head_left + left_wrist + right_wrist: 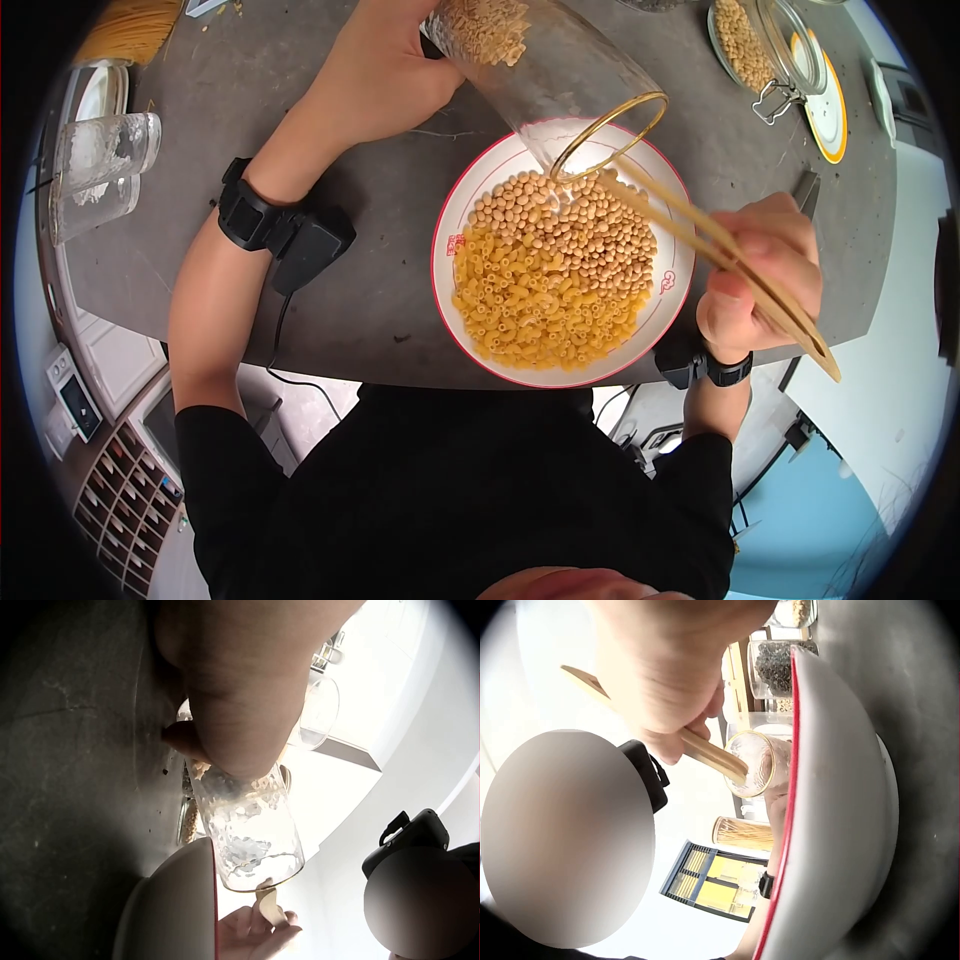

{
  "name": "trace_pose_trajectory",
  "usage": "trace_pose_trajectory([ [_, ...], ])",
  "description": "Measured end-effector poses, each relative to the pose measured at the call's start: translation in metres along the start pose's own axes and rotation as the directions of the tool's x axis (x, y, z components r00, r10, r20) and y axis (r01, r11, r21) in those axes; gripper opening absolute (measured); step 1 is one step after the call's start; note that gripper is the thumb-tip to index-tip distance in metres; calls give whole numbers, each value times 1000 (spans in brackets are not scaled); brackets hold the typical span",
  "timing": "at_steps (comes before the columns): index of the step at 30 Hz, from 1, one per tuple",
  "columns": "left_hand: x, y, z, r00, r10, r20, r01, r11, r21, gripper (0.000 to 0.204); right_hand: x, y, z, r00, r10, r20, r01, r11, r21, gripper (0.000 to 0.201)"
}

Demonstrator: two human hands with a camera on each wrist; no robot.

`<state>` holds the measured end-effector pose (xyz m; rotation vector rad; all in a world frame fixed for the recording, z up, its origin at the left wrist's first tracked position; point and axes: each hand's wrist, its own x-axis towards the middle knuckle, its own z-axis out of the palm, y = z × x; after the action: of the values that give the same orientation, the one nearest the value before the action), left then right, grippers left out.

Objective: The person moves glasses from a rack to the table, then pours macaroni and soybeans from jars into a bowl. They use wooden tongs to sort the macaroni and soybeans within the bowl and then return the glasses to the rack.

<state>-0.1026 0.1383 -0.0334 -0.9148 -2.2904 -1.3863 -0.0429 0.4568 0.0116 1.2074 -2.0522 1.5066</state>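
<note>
My left hand [385, 75] grips a clear drinking glass [590, 75] with a gold rim, tilted with its mouth over a white bowl [672, 240] with a red rim. Pale flakes like oats [485, 30] lie near the base of the glass. Wooden tongs [712, 755] are held in my right hand [765, 275], their tips right at the mouth of the glass. Inside the bowl, soybeans [610, 245] cover the far half and short tube macaroni [540, 310] the near half. My left palm hides the base of the glass.
An open clip-top jar of soybeans [742, 45] stands at the back right, beside a yellow-rimmed plate [830, 115]. At the left edge is a glass with white residue [105, 150], with dry spaghetti [125, 30] behind it. A jar of dark grains [772, 667] shows in the right wrist view.
</note>
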Motion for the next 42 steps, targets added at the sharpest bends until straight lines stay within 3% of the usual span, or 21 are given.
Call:
trace_pose_trajectory([
  [2,0,3,2,1000,-17,-13,17,1000,-20,45,-3,1,6,998,32,-56,-34,999,-40,40],
  [5,1,4,0,1000,-12,-3,12,1000,10,46,4,3,8,999,27,26,-22,984,-176,38],
  [6,2,4,1,1000,-10,-2,10,1000,8,46,3,1,5,999,28,25,-23,984,-179,38],
  [8,1,5,1,1000,-14,-2,14,1000,10,46,1,-2,0,998,57,17,-57,998,-8,37],
  [10,2,10,-1,1000,-31,4,31,999,18,46,8,-4,1,995,80,64,-80,997,-12,34],
  [13,3,12,-2,999,-37,10,37,999,18,45,13,2,12,985,46,169,-8,975,-220,29],
  [19,3,10,-1,999,-33,3,32,999,17,45,12,1,16,974,81,213,-31,973,-229,26],
  [21,2,10,-1,998,-64,13,64,998,19,45,11,0,18,974,72,213,-23,974,-226,26],
  [24,2,6,0,1000,-10,-10,10,1000,9,45,11,-1,17,974,57,218,-7,975,-223,27],
  [26,3,13,-4,996,-83,33,81,994,69,45,12,-2,16,973,51,225,0,976,-219,28],
  [29,4,12,-1,999,-43,12,43,999,24,45,11,-6,8,977,84,195,-52,985,-163,28],
  [32,3,15,-2,997,-79,16,78,996,44,44,4,-4,-1,986,121,113,-119,993,-24,32],
  [34,2,6,-1,999,-43,5,42,998,37,44,-2,1,-2,996,80,-44,-79,996,37,37],
  [38,2,3,0,1000,9,-6,-9,1000,29,45,0,5,6,998,58,-11,-59,997,-48,39],
  [40,3,12,-1,1000,-26,3,26,999,34,46,3,-1,4,995,97,-14,-97,995,24,38],
  [42,3,12,-1,998,-64,11,64,997,44,46,7,-3,1,979,144,143,-138,989,-47,35],
])
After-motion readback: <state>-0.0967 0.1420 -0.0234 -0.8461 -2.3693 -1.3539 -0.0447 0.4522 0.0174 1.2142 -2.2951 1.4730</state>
